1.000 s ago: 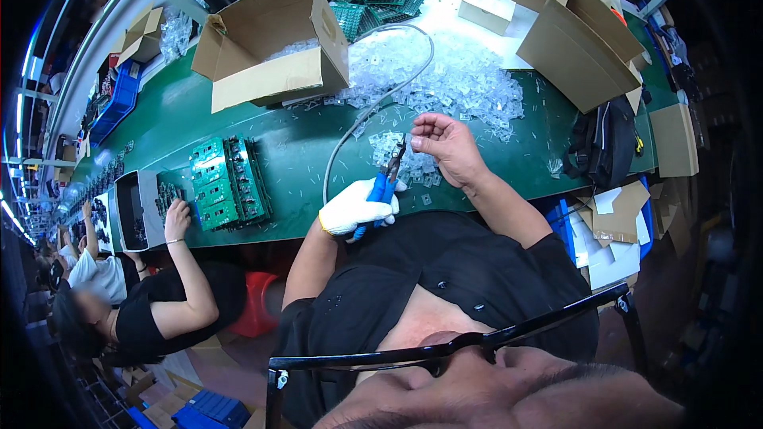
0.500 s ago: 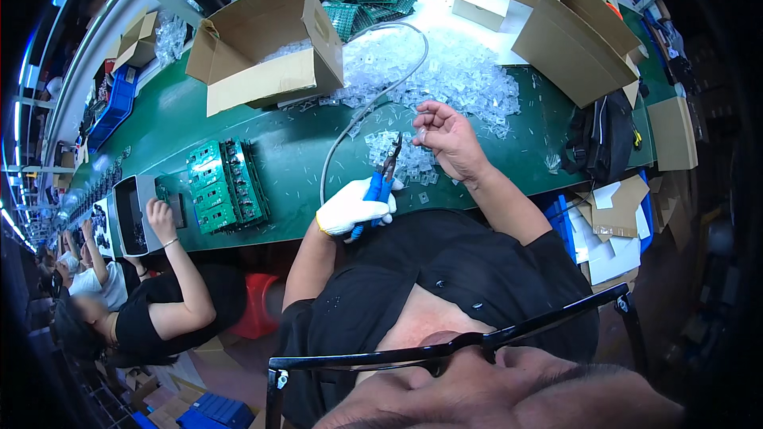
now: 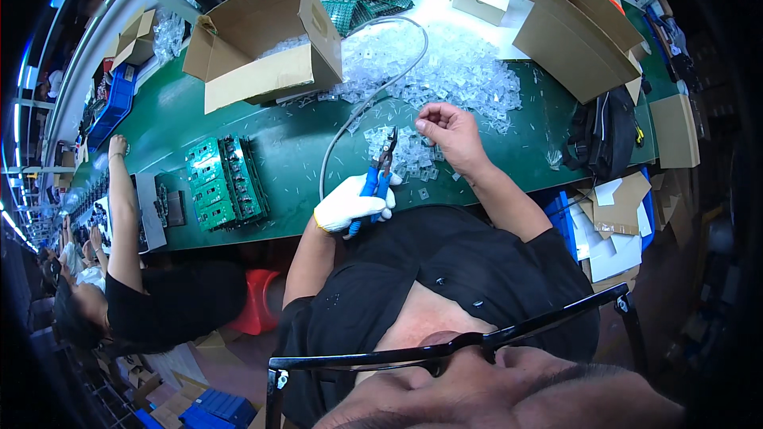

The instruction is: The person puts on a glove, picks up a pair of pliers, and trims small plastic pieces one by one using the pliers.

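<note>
My left hand [image 3: 348,206], in a white knit glove, is wrapped round the blue handles of a pair of pliers [image 3: 371,183]. The dark jaws point away from me, over a small pile of clear plastic pieces [image 3: 413,157] on the green bench. Bare, my right hand [image 3: 453,135] hovers just right of that pile, thumb and fingers pinched together. Whatever sits in the pinch, if anything, is too small to make out. Beyond both hands spreads a large heap of similar clear pieces [image 3: 461,63].
A grey cable [image 3: 327,155] curves across the bench. To the left are stacked green circuit boards [image 3: 226,183] and an open cardboard box [image 3: 258,79]. At right stand another carton [image 3: 576,40] and a black bag [image 3: 600,139]. A co-worker's arm [image 3: 123,214] reaches over the bench at far left.
My right hand's fingers have curled closer together; the clear piece seen at its fingertips no longer shows. The pliers have shifted slightly. The co-worker's arm has stretched farther across the bench.
</note>
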